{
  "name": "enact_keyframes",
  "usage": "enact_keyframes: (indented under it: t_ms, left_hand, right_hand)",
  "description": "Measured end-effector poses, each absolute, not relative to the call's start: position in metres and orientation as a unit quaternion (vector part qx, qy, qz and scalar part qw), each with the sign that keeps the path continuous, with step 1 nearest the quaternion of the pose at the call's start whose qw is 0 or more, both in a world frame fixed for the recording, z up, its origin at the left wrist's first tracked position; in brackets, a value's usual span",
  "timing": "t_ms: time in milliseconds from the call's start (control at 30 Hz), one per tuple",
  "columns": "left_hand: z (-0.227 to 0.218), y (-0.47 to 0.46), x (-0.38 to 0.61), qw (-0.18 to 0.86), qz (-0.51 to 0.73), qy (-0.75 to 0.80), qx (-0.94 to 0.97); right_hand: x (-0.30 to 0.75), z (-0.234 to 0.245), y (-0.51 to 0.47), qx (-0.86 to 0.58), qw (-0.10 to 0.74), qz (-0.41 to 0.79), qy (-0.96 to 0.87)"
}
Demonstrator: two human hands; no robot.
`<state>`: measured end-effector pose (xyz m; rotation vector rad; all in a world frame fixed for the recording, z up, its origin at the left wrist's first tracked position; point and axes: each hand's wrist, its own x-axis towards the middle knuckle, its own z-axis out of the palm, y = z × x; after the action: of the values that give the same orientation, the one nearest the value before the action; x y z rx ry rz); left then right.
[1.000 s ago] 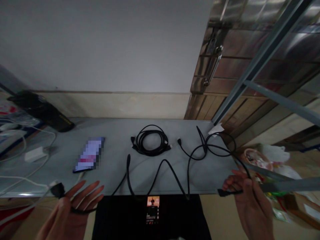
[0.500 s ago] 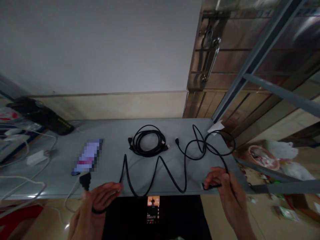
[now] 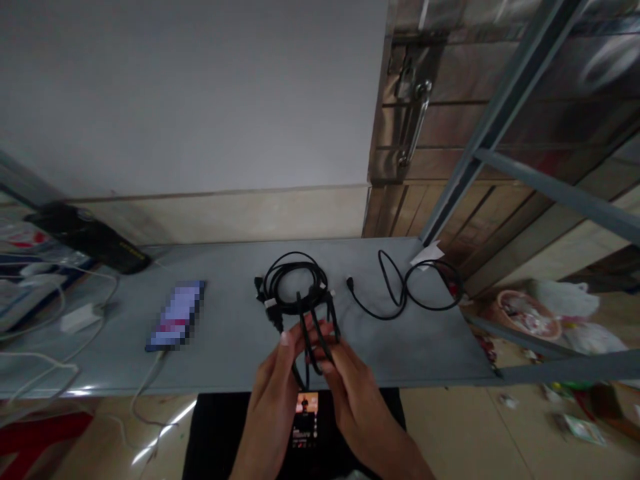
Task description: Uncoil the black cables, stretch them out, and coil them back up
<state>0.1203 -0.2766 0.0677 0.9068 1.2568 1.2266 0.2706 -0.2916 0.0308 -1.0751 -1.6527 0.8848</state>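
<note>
My left hand and my right hand meet over the front edge of the grey table. Both are closed on a black cable gathered into loops between them, its plug end sticking up by my left fingers. Just behind the hands lies a coiled black cable. A second loose black cable lies to the right on the table.
A phone lies on the table's left part. White cables and a small white adapter sit further left, with a black device at the wall. A metal shelf frame rises at right. A small lit screen shows below my hands.
My hands were wide apart holding the cable's two ends with the cable stretched across the table. They have come together at the centre, and the cable is now bunched into loops.
</note>
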Motion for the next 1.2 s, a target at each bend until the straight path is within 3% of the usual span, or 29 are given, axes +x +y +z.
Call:
enact_keyframes:
  t_ms: [333,633,833,1000,1200]
  left_hand:
    - [0.111,-0.225,0.094,0.597,0.557,0.442,0.37]
    - [0.12,-0.176,0.061,0.663,0.553,0.358,0.355]
    - [0.095,-0.127,0.028,0.676,0.578,0.331,0.315]
    - [0.054,-0.101,0.028,0.561,0.511,0.436,0.484]
    - [0.033,-0.081,0.038,0.41,0.494,0.513,0.57]
  right_hand:
    - [0.253,0.064,-0.233,-0.315,0.444,0.356,-0.759]
    - [0.221,0.034,-0.145,-0.23,0.371,0.112,-0.893]
    - [0.225,0.007,-0.094,-0.247,0.326,-0.049,-0.911]
    - [0.235,-0.026,-0.072,-0.228,0.277,-0.084,-0.93]
    - [0.236,-0.038,-0.07,-0.253,0.33,-0.117,-0.902]
